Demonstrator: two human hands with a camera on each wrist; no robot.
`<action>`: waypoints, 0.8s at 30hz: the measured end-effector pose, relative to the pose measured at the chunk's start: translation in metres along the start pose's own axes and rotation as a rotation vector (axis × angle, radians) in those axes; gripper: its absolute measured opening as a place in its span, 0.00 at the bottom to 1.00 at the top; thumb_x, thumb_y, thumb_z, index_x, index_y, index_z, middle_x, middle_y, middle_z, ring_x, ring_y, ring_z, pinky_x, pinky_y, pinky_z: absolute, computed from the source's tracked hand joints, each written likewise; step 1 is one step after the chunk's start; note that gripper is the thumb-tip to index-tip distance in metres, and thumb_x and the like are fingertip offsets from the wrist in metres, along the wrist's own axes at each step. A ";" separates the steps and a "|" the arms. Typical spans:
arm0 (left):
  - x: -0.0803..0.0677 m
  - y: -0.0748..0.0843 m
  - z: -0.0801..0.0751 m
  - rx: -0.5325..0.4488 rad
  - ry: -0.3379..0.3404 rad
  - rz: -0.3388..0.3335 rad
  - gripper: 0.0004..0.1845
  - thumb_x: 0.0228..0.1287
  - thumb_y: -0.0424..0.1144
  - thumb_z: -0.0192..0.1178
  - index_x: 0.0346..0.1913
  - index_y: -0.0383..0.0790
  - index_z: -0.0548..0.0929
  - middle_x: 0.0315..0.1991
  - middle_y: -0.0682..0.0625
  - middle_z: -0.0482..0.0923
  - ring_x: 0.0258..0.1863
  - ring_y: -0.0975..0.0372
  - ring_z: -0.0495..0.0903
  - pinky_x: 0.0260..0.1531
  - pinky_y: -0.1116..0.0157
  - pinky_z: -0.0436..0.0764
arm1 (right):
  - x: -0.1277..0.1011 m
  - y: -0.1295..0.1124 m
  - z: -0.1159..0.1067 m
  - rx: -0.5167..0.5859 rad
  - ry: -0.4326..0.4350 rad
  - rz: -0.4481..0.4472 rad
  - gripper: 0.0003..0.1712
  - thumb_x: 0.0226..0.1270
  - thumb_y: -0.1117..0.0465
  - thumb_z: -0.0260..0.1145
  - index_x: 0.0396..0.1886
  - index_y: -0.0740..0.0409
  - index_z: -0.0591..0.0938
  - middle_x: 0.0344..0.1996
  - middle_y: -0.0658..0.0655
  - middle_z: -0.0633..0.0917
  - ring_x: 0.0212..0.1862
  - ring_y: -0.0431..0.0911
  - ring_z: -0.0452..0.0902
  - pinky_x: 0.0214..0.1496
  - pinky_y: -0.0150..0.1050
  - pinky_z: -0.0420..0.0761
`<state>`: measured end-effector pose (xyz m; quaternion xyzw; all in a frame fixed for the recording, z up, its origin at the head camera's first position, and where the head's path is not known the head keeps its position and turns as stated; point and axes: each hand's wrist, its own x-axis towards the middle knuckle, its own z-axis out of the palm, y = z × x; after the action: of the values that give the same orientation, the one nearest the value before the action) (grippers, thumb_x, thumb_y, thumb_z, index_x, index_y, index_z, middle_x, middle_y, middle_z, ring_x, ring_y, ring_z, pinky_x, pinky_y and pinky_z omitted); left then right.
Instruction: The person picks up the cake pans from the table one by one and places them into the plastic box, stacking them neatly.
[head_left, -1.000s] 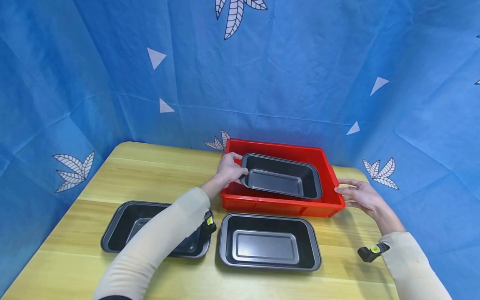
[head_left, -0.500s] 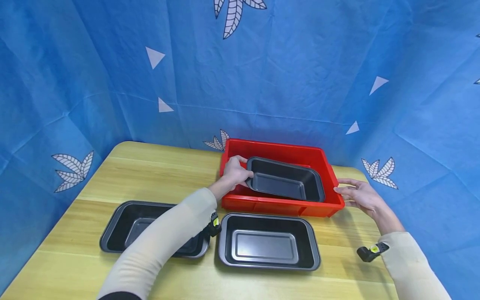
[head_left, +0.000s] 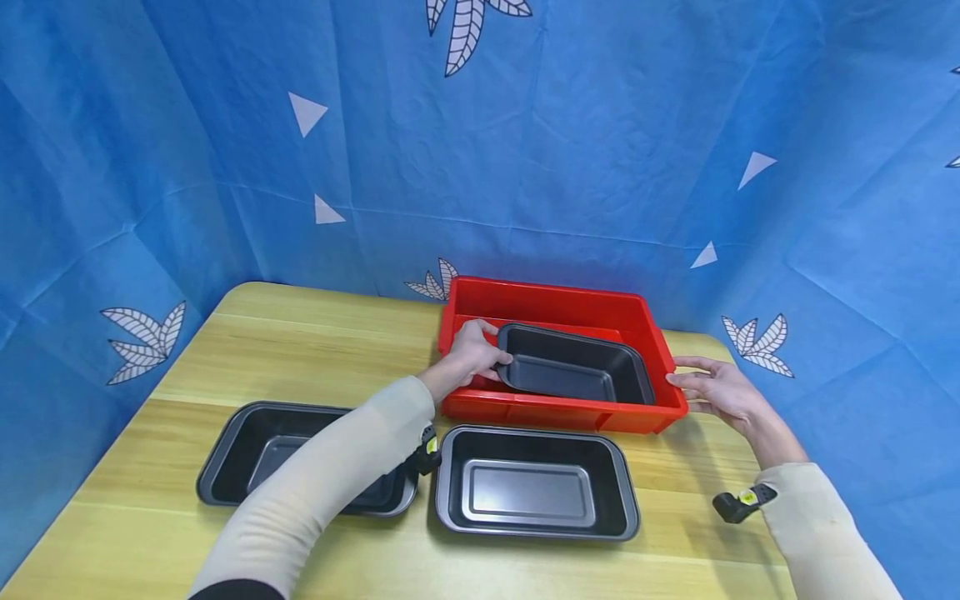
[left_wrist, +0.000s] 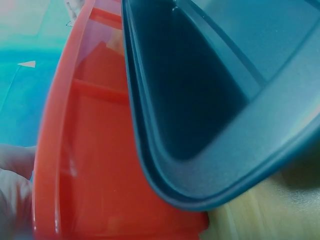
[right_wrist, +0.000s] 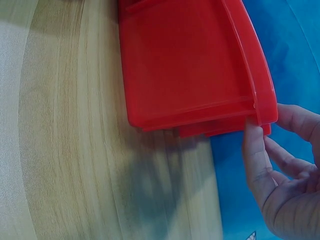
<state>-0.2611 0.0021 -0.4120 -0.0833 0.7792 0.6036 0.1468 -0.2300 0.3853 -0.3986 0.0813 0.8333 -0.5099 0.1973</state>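
Left hand (head_left: pixel 471 357) grips baking pan (head_left: pixel 573 377), now lowered deeper into red bin (head_left: pixel 633 412) | right hand (head_left: pixel 716 390), fingers straight, steadies bin's rim | pan nearly seated.

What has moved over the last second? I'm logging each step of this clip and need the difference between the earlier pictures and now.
The left hand has lowered the dark rectangular metal baking pan deeper into the red plastic bin and shifted it slightly right; it grips the same end throughout. The right hand stayed against the bin's right rim, and the two dark baking pans on the wooden table and, did not move.
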 end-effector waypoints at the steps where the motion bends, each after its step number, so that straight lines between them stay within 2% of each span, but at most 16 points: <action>1: 0.000 0.000 0.000 0.008 -0.002 -0.004 0.28 0.56 0.30 0.69 0.59 0.37 0.70 0.49 0.36 0.79 0.35 0.50 0.88 0.25 0.64 0.87 | 0.000 0.000 0.000 0.002 0.001 0.001 0.47 0.64 0.46 0.67 0.75 0.60 0.56 0.38 0.40 0.84 0.42 0.42 0.85 0.48 0.38 0.87; 8: -0.001 0.002 -0.001 0.057 -0.024 -0.045 0.29 0.57 0.30 0.68 0.61 0.35 0.70 0.50 0.36 0.79 0.37 0.50 0.88 0.27 0.64 0.87 | 0.000 0.000 0.000 0.021 -0.012 -0.005 0.46 0.67 0.49 0.65 0.75 0.62 0.55 0.39 0.41 0.85 0.42 0.42 0.86 0.47 0.37 0.87; 17: 0.000 0.001 -0.003 0.079 -0.043 -0.061 0.31 0.57 0.31 0.69 0.63 0.36 0.70 0.51 0.36 0.79 0.37 0.50 0.87 0.29 0.63 0.88 | 0.000 0.000 0.000 0.025 -0.012 0.000 0.46 0.67 0.50 0.65 0.75 0.62 0.54 0.37 0.41 0.86 0.40 0.42 0.86 0.46 0.36 0.87; 24: -0.009 0.007 -0.008 0.080 -0.067 -0.072 0.34 0.56 0.33 0.69 0.65 0.36 0.68 0.54 0.37 0.76 0.44 0.48 0.86 0.38 0.60 0.88 | -0.001 -0.002 0.000 -0.004 0.005 0.007 0.47 0.65 0.47 0.66 0.75 0.61 0.56 0.37 0.41 0.85 0.41 0.41 0.85 0.47 0.36 0.87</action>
<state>-0.2558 -0.0040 -0.4014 -0.0854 0.7939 0.5687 0.1977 -0.2295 0.3847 -0.3963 0.0852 0.8344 -0.5075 0.1974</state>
